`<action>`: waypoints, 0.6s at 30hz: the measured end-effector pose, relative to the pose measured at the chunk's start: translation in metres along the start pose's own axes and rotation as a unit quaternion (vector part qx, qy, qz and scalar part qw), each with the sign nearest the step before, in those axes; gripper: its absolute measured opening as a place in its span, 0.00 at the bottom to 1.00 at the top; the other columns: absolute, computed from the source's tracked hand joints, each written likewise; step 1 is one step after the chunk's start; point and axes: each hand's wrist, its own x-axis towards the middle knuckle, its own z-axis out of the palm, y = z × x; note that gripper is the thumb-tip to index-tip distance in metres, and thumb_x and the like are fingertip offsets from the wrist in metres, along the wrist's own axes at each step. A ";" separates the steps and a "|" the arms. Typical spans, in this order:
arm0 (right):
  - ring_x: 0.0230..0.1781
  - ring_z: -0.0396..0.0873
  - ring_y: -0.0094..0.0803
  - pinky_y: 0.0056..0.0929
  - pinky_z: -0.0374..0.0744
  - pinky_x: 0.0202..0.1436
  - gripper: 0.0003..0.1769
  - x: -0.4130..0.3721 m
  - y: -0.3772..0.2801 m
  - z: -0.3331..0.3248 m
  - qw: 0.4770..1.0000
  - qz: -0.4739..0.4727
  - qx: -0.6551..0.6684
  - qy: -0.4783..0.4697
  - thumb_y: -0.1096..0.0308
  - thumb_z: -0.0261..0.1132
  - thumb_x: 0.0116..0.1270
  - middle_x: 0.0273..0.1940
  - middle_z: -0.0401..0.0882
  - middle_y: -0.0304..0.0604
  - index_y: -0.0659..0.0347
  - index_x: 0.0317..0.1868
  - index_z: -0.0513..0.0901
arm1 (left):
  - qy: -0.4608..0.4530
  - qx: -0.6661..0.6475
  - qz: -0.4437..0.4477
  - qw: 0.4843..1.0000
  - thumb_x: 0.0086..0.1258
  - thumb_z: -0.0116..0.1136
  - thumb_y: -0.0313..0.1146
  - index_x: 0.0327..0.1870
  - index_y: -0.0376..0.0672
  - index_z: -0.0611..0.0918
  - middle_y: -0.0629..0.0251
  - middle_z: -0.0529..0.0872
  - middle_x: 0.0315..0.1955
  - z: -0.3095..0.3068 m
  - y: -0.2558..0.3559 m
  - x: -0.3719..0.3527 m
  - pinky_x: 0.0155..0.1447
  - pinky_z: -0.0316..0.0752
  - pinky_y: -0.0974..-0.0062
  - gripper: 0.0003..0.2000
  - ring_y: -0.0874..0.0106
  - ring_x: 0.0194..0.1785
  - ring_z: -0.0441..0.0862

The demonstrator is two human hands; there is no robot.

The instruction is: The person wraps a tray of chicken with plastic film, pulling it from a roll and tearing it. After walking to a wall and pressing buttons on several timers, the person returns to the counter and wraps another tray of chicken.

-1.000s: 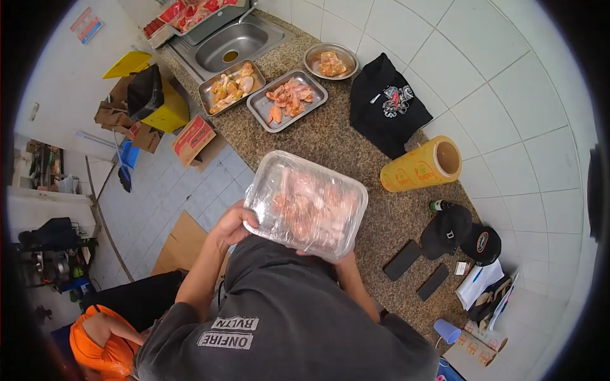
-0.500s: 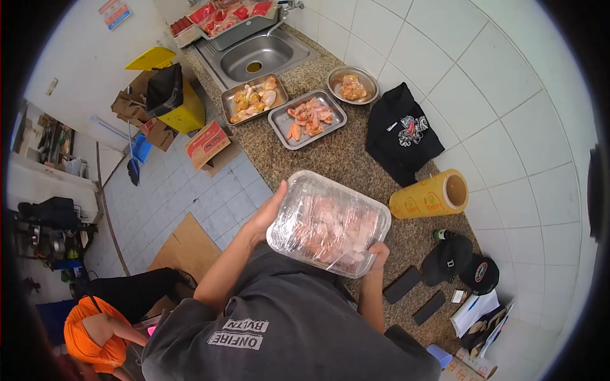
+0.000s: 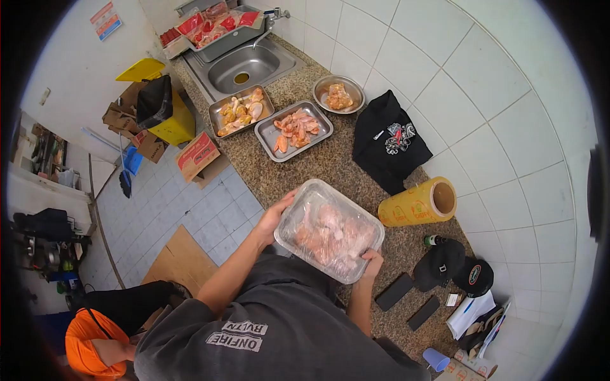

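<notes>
A metal tray of raw chicken pieces [image 3: 327, 230], wrapped over in clear plastic film, is held up in front of my body. My left hand [image 3: 276, 216] grips its left edge, fingers underneath. At the lower right corner my right hand [image 3: 372, 264] is closed on the rim, thumb on top. Beyond it on the granite counter [image 3: 267, 184] stand a tray of chicken wings [image 3: 295, 130], a tray of yellowish chicken pieces [image 3: 241, 112] and a round bowl with chicken [image 3: 338, 95]. A large roll of cling film [image 3: 416, 202] lies to the right.
A steel sink [image 3: 244, 66] and a grey tub of red-and-clear bags [image 3: 222, 30] are at the far end. Folded black cloth [image 3: 393, 140], phones [image 3: 394, 291], caps [image 3: 438, 263] and a blue cup [image 3: 436, 359] lie rightward. A person in orange [image 3: 95, 343] is at lower left.
The wrapped tray has tilted in my hands, and the glare on its film has lessened. My view has shifted slightly, and both hands keep their hold.
</notes>
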 end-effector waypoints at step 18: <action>0.60 0.76 0.43 0.39 0.75 0.62 0.31 -0.069 0.074 0.117 0.971 0.157 -0.054 0.171 0.51 0.54 0.76 0.60 0.75 0.53 0.68 0.68 0.67 | -0.073 0.151 -0.050 0.985 0.81 0.43 0.48 0.70 0.43 0.71 0.63 0.77 0.62 -0.080 0.090 0.057 0.68 0.68 0.71 0.24 0.71 0.64 0.73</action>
